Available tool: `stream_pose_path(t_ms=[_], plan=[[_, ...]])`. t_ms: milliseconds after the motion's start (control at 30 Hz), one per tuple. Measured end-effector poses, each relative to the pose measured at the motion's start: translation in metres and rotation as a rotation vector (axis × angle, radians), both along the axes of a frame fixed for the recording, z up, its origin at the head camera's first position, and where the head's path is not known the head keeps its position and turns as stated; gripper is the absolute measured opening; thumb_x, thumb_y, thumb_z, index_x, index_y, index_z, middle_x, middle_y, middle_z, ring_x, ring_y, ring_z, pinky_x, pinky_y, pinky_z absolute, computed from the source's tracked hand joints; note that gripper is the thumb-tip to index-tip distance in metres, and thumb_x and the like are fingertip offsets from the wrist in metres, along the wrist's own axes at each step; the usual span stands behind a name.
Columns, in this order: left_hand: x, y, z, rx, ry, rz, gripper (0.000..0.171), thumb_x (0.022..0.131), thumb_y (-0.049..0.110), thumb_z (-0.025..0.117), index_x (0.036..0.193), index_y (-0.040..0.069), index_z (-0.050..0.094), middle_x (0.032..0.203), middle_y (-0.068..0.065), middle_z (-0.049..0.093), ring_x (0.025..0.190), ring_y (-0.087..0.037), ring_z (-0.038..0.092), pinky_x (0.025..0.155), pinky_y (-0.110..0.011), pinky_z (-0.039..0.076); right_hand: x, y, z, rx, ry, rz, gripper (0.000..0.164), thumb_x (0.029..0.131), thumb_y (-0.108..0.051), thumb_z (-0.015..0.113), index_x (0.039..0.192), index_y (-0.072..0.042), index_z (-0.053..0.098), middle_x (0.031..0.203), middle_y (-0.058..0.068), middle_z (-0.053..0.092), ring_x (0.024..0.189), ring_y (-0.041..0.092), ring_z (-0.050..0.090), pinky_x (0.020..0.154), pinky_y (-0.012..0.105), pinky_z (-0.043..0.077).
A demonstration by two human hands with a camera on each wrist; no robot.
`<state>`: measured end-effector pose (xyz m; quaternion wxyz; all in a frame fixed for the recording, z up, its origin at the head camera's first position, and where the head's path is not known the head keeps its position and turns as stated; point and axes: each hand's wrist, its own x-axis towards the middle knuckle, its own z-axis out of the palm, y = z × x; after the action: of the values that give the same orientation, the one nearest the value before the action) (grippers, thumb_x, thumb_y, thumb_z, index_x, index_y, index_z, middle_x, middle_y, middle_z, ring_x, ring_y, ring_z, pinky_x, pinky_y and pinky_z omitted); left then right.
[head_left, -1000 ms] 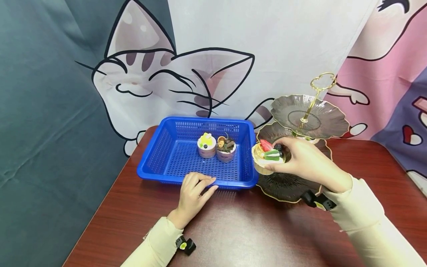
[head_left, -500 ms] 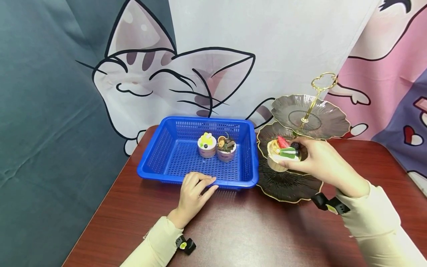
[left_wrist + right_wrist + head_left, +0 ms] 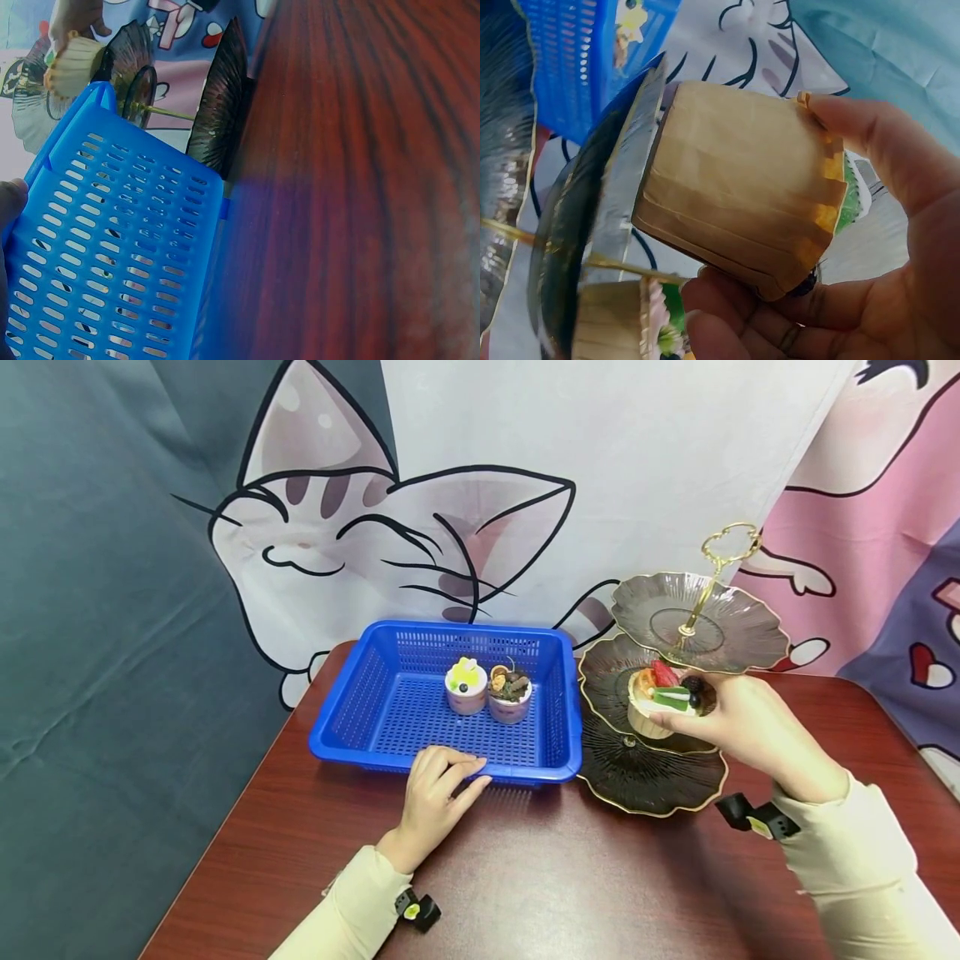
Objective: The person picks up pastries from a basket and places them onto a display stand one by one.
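Observation:
My right hand [image 3: 765, 731] holds a fruit-topped cupcake [image 3: 647, 717] between thumb and fingers, over the middle plate of a tiered stand [image 3: 738, 622]. Strawberry, green fruit and dark berries top it. Its pale paper wrapper fills much of the right wrist view, where a second cupcake [image 3: 609, 319] sits on the stand behind my fingers; the head view hides that one. Whether the held cupcake's base touches the plate, I cannot tell. My left hand [image 3: 433, 806] grips the front rim of a blue plastic basket [image 3: 352, 727], fingers over the rim and thumb outside.
Inside the basket, towards its right, stand a yellow-topped dessert cup [image 3: 467, 697] and a chocolate-topped dessert cup [image 3: 510, 706]. The stand's lowest plate [image 3: 652, 785] reaches close to the basket's right side. Its top plate overhangs the right hand's work. A printed cat curtain [image 3: 480, 427] hangs behind the table [image 3: 525, 877].
My right hand has carried the cupcake rightward from beside the basket's right edge to the stand's middle plate, under the top one. The left hand and basket have stayed put.

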<state>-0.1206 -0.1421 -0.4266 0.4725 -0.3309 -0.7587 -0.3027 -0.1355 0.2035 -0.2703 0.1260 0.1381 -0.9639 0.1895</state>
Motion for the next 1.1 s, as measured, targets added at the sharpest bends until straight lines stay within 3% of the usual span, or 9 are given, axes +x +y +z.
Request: stream_pose_path(t_ms=[233, 333, 467, 767, 1100], plan=[[0.000, 0.000, 0.000, -0.001, -0.004, -0.001, 0.025, 0.091, 0.031, 0.065, 0.087, 0.007, 0.072, 0.085, -0.003, 0.065, 0.078, -0.019, 0.059, 0.072, -0.032, 0.043, -0.005, 0.008, -0.007, -0.011, 0.010, -0.035, 0.050, 0.072, -0.047, 0.079, 0.103, -0.011, 0.062, 0.058, -0.002, 0.050, 0.060, 0.021, 0.045, 0.054, 0.033, 0.033], [0.000, -0.001, -0.001, -0.001, -0.005, -0.001, 0.025, 0.091, 0.031, 0.065, 0.087, 0.007, 0.072, 0.085, -0.003, 0.065, 0.078, -0.019, 0.060, 0.072, -0.032, 0.043, -0.005, 0.010, -0.009, -0.002, -0.011, -0.072, 0.046, 0.073, -0.049, 0.078, 0.091, -0.010, 0.060, 0.054, -0.003, 0.040, 0.057, 0.019, 0.041, 0.051, 0.031, 0.029], [0.000, -0.001, -0.001, -0.001, -0.003, -0.002, 0.025, 0.091, 0.031, 0.065, 0.088, 0.007, 0.072, 0.086, -0.003, 0.065, 0.078, -0.019, 0.059, 0.073, -0.032, 0.043, -0.006, 0.012, -0.012, 0.014, -0.052, -0.114, 0.047, 0.074, -0.053, 0.075, 0.080, -0.010, 0.056, 0.056, -0.002, 0.038, 0.056, 0.018, 0.039, 0.049, 0.031, 0.027], [-0.001, 0.000, -0.001, -0.006, -0.002, -0.002, 0.024, 0.090, 0.030, 0.067, 0.089, 0.007, 0.073, 0.086, -0.004, 0.065, 0.078, -0.019, 0.059, 0.073, -0.032, 0.043, -0.009, 0.015, -0.018, 0.035, -0.094, -0.138, 0.059, 0.074, -0.058, 0.073, 0.099, -0.005, 0.064, 0.061, 0.001, 0.048, 0.062, 0.021, 0.048, 0.050, 0.031, 0.031], [-0.001, -0.001, -0.001, -0.004, -0.013, 0.000, 0.022, 0.088, 0.029, 0.069, 0.089, 0.008, 0.073, 0.085, -0.003, 0.065, 0.078, -0.019, 0.060, 0.073, -0.033, 0.043, -0.009, 0.015, -0.020, 0.040, -0.100, -0.177, 0.061, 0.072, -0.064, 0.071, 0.094, -0.008, 0.064, 0.064, 0.002, 0.053, 0.062, 0.021, 0.051, 0.049, 0.031, 0.032]])
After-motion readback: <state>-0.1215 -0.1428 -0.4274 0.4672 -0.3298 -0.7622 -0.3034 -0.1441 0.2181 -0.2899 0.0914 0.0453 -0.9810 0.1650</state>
